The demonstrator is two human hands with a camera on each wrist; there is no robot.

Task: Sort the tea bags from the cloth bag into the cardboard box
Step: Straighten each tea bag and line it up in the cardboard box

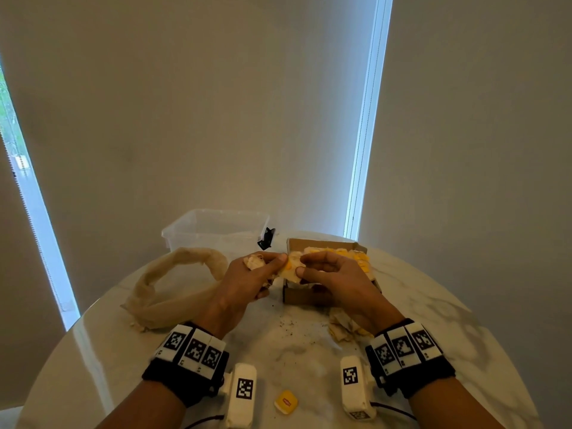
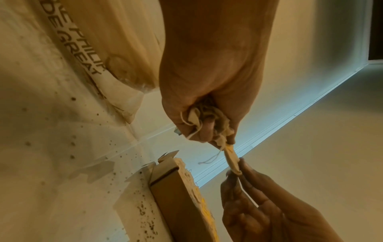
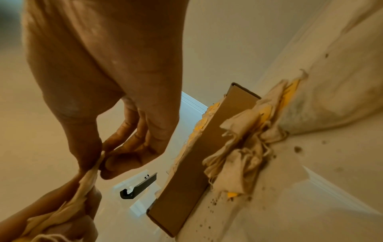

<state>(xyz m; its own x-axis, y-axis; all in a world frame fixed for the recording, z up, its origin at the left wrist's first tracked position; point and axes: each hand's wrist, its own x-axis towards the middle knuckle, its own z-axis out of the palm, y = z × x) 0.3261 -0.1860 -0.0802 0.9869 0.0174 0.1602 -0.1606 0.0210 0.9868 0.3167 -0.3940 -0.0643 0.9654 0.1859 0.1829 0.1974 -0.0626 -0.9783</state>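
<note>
My left hand [image 1: 247, 281] grips a bunch of tea bags [image 2: 207, 117]; only the left wrist view shows how tightly they are wadded in the fist. My right hand [image 1: 332, 275] pinches one tea bag [image 1: 291, 270] stretched between both hands, just above the cardboard box [image 1: 305, 297] at the desk's [image 1: 433, 305] far middle. The cloth bag [image 1: 173, 289] lies by the left edge. A loose pile [image 3: 242, 147] beside the box is half hidden overhead behind my right wrist.
</note>
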